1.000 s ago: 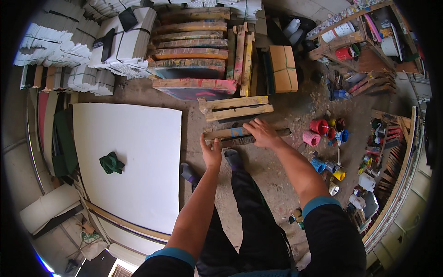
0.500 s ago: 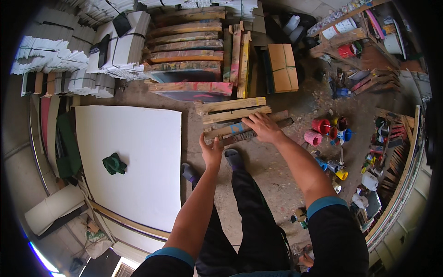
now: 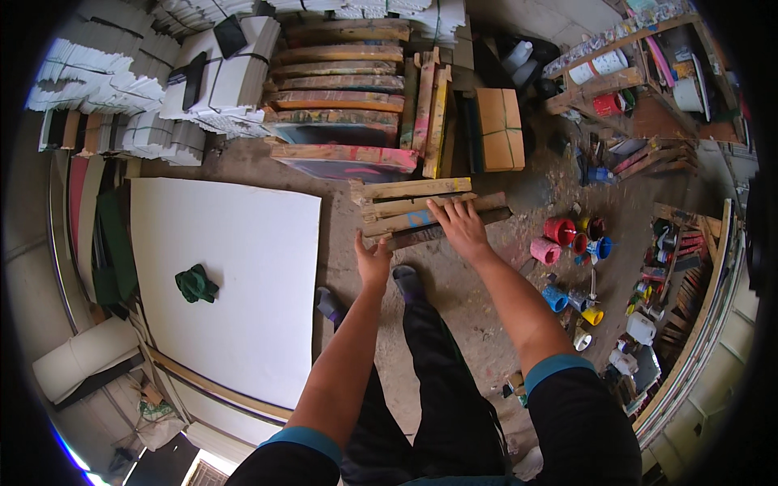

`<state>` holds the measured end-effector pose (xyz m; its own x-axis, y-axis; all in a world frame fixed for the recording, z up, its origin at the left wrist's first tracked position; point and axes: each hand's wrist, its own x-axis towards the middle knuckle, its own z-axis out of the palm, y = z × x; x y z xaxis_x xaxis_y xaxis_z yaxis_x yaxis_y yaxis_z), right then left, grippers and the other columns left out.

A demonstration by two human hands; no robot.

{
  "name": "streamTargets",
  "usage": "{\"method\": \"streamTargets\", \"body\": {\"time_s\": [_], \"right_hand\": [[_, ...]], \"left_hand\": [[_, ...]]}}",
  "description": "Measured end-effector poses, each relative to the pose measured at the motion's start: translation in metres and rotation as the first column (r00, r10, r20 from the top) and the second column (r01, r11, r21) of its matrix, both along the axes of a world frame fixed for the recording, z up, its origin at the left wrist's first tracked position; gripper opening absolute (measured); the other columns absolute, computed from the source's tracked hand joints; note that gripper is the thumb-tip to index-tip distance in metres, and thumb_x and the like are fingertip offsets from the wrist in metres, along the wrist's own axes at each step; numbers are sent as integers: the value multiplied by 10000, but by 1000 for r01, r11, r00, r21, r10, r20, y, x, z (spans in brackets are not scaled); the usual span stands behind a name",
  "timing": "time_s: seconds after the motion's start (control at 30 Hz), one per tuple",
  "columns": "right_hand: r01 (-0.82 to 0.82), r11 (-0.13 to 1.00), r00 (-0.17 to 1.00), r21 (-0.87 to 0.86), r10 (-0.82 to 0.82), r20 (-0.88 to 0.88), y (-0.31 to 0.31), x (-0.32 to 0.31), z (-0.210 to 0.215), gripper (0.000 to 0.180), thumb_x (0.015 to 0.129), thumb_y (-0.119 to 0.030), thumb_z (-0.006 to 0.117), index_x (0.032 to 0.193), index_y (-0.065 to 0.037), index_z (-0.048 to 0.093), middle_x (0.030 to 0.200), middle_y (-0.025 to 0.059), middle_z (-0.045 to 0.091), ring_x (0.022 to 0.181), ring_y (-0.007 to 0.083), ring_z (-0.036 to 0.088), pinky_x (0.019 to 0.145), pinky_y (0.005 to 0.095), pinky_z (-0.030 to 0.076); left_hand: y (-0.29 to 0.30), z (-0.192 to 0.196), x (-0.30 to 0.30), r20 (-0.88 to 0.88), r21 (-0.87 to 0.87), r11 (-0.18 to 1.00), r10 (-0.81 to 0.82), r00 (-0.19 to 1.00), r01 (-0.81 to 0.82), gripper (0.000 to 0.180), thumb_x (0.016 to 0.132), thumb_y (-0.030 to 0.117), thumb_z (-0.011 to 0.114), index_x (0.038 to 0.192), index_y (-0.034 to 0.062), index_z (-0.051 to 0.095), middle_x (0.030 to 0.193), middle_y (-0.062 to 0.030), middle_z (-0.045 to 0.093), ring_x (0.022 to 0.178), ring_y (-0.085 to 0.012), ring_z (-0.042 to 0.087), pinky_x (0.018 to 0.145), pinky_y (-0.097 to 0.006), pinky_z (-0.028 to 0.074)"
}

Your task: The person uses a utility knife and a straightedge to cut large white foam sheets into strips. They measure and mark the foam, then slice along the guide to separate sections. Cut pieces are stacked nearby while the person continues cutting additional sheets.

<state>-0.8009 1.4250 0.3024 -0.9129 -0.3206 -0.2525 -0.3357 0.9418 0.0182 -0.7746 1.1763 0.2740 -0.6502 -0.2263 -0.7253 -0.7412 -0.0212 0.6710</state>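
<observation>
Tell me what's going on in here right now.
A person stands on a dusty floor, bending over a small stack of wooden slats. Their right hand rests flat on top of the stack, while the left hand touches its near left end. A large white board with a green cloth lies to the left, paint cups to the right.

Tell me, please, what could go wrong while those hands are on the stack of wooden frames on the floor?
The wooden frames lie unevenly stacked, so they might slide apart under the right hand. The left hand sits at the stack's rough near corner, where splinters or a pinch seem possible. The open paint pots stand close to the right, and a swung frame could tip them.
</observation>
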Motion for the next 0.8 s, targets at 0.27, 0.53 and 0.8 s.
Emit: {"method": "streamTargets", "body": {"time_s": [0.27,0.53,0.8], "right_hand": [[89,993,994,-78,-84,64,-40,18,41,824,939,-212,680,1663,-190,287,1605,218,409,1455,400,434,1179,568,369],[-169,907,978,-385,204,51,-188,46,95,755,844,-222,777,1538,-146,490,1492,201,495,1338,404,520,1095,534,439],[-347,840,854,-418,467,230,-357,19,130,654,830,-204,773,1444,-132,559,1362,168,571,1235,377,604,1006,504,509]], "left_hand": [[-35,-8,51,7,-270,961,-59,998,58,744,953,400,752,1549,84,438,1359,-279,627,1220,-422,646,1031,-477,502],[-106,65,79,8,-224,974,28,1000,-26,558,964,389,730,1360,7,634,1231,-236,715,1072,-316,723,946,-400,550],[-235,144,78,91,-26,923,385,918,-385,485,996,377,683,1306,4,679,1139,-185,769,991,-271,750,888,-385,571]]}}
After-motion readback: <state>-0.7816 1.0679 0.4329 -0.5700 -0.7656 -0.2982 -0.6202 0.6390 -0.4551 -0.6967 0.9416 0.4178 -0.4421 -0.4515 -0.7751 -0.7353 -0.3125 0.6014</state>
